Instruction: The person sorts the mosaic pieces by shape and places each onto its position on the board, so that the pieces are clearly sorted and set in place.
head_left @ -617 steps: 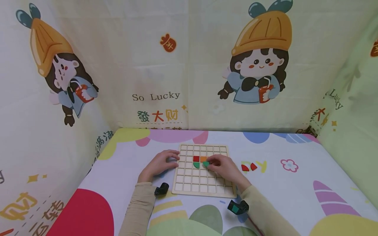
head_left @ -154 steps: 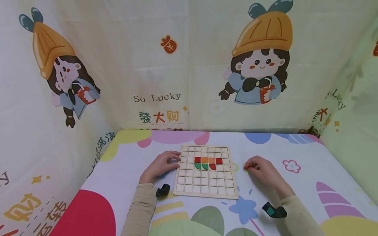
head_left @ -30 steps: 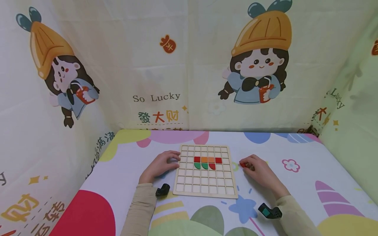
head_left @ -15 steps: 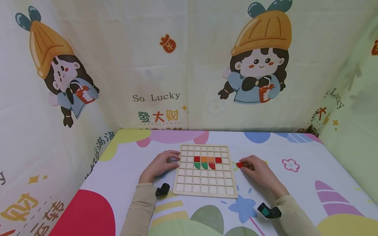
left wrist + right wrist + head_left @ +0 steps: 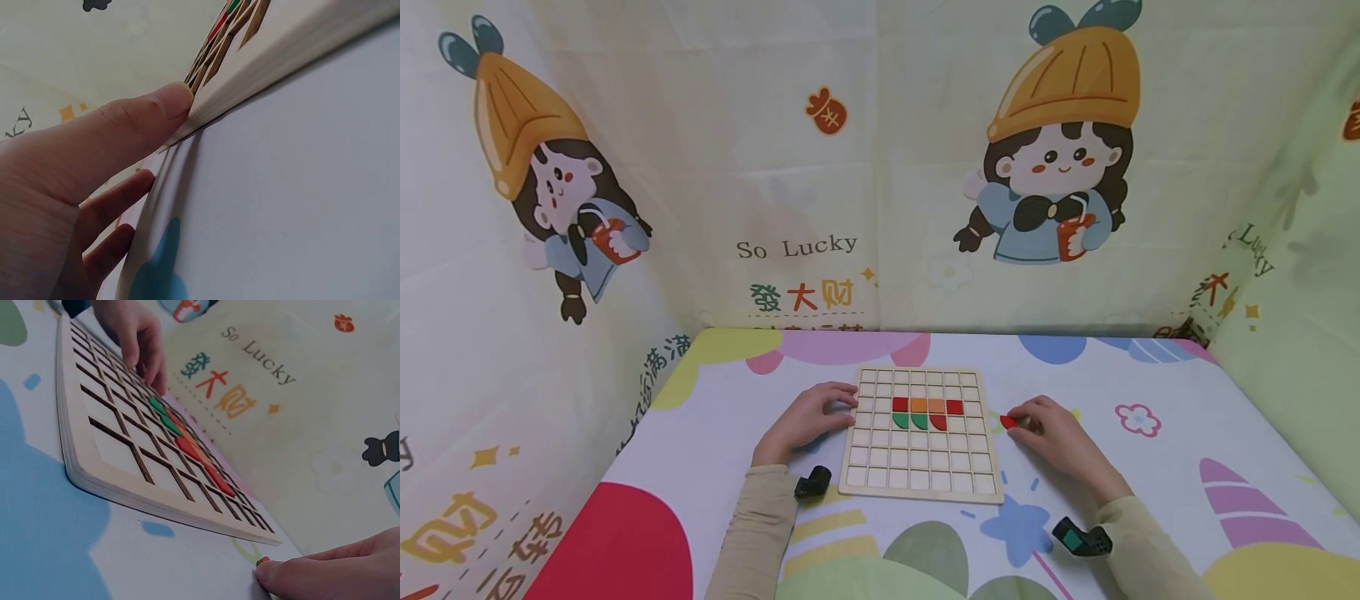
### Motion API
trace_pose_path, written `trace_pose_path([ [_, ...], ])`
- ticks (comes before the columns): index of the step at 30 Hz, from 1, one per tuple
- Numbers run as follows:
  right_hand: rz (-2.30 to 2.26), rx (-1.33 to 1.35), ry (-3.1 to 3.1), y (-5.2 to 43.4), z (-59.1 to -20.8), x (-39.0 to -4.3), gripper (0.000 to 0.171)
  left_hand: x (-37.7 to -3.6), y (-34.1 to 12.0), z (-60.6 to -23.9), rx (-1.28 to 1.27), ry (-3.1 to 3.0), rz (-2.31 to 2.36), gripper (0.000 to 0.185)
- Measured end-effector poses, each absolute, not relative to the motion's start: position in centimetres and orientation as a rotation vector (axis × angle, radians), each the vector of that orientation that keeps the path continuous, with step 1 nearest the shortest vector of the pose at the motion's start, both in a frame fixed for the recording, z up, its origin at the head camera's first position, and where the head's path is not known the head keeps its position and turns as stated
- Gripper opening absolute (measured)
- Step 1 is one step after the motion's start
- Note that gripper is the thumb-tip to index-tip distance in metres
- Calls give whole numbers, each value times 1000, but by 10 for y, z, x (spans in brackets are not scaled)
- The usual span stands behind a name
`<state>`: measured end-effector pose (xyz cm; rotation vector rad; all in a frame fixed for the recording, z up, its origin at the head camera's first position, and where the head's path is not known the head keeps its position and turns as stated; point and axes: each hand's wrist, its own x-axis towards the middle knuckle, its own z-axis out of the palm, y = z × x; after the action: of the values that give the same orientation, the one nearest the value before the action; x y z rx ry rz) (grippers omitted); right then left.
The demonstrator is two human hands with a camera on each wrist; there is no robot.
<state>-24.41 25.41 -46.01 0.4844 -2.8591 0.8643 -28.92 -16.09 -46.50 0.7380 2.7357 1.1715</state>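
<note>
The back curtain (image 5: 880,167) reads "So Lucky" (image 5: 796,247) in dark letters, with the Chinese characters "發大财" (image 5: 801,295) in green, red and orange under it. The right curtain (image 5: 1300,250) repeats "Lucky" (image 5: 1251,250), partly folded. On the left curtain (image 5: 512,375), orange characters at the lower edge are cut off and unclear.

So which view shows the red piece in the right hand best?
The head view: the red piece shows pinched at the right hand fingertips, beside the board. The right wrist view shows only a red sliver; the left wrist view shows none.
</note>
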Motion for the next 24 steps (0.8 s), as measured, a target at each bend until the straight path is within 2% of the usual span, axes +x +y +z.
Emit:
trace_pose_path([
  [24,975,504,-2816,217,-444,-245,24,-289,-162,-466,756,2737,1181,23],
])
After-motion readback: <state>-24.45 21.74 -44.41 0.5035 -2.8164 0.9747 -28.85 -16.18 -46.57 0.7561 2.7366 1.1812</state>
